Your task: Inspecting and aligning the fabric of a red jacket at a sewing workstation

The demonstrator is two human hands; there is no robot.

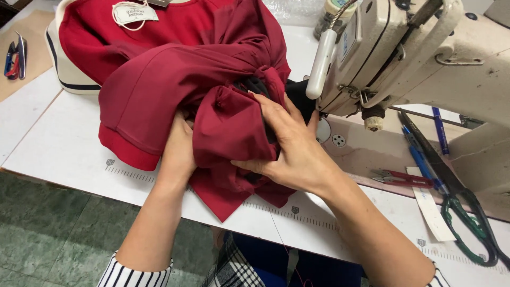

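White sewing table w/ printed ruler marks along front edge. On it: bunched red garment at centre, cream sewing machine on right, green-handled scissors, red thread snips, blue pens, white paper strip. Far left, more snips on tan board.

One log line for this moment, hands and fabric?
left hand: under red garment | right hand: gripping its bunched fold | sewing machine: right

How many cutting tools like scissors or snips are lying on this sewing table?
3: green-handled scissors at the right edge, red thread snips left of them beside the right hand, and red-and-blue snips at the far left. The red garment may hide others.
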